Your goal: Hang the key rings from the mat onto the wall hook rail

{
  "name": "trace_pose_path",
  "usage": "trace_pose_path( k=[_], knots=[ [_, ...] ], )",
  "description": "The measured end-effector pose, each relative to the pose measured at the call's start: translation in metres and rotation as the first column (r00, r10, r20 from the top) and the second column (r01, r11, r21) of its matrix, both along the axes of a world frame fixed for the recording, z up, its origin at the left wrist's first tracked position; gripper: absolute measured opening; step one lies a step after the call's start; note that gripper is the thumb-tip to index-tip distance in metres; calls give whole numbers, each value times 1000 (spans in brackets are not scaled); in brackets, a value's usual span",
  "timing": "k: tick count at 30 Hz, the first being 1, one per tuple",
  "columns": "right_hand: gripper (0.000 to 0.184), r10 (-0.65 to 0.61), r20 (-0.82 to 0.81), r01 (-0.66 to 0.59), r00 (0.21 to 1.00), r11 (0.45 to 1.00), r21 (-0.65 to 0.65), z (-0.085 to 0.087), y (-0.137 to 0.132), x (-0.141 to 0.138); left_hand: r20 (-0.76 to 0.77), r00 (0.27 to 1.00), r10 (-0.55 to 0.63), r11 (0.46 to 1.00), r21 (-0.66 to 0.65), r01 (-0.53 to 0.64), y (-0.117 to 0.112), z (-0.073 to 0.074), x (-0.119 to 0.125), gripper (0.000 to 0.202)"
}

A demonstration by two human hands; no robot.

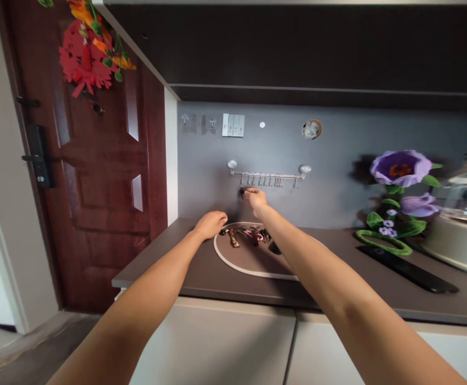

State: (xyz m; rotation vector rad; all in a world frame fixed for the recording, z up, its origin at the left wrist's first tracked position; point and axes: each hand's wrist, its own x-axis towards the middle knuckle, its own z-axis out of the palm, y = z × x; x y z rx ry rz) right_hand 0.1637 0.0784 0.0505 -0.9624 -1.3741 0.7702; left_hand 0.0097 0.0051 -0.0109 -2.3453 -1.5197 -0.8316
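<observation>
Just below one hook rail [268, 175] with two suction cups [305, 169], the right hand [256, 200] pinches one small dark object [242, 192]; a slackened pinch could drop it. Farther below the rail, the left hand [211, 224] curls, contents unclear, beside one mat [253, 261] bearing trinkets [234, 238] too bunched to count.

The decorated door [105, 192] and hook rail [267, 175] show a home entryway.

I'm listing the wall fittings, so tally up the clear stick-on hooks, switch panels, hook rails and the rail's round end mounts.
Clear stick-on hooks: 2
Switch panel: 1
Hook rail: 1
Round end mounts: 2
Total: 6
</observation>
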Motion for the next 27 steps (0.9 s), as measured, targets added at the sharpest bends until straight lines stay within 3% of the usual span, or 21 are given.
trace_pose_path(
  k=[2,5,9,12,15,19,27],
  knots=[
    [18,37,-39,-40,999,997,-69,-6,-12,2,-3,1000,-27,1000,-2,27,0,1,-1,27],
    [18,117,6,-117,993,992,-49,-22,-28,5,-13,999,-51,998,-24,51,0,1,-3,27],
    [16,115,270,-141,956,987,77,-50,-38,12,-38,998,-59,996,-70,57,2,0,-7,26],
    [16,67,509,-171,858,972,161,-65,-41,18,-53,997,-51,995,-93,46,4,-1,-9,24],
    [16,19,713,-228,701,953,198,-69,-44,22,-67,996,-54,992,-117,46,4,-2,-10,24],
    [17,-16,836,-259,549,948,188,-70,-44,21,-101,992,-72,984,-170,54,7,-4,-12,23],
    [19,-39,878,-232,477,958,169,-75,-37,18,-158,981,-109,974,-214,74,23,-16,-25,28]
  ],
)
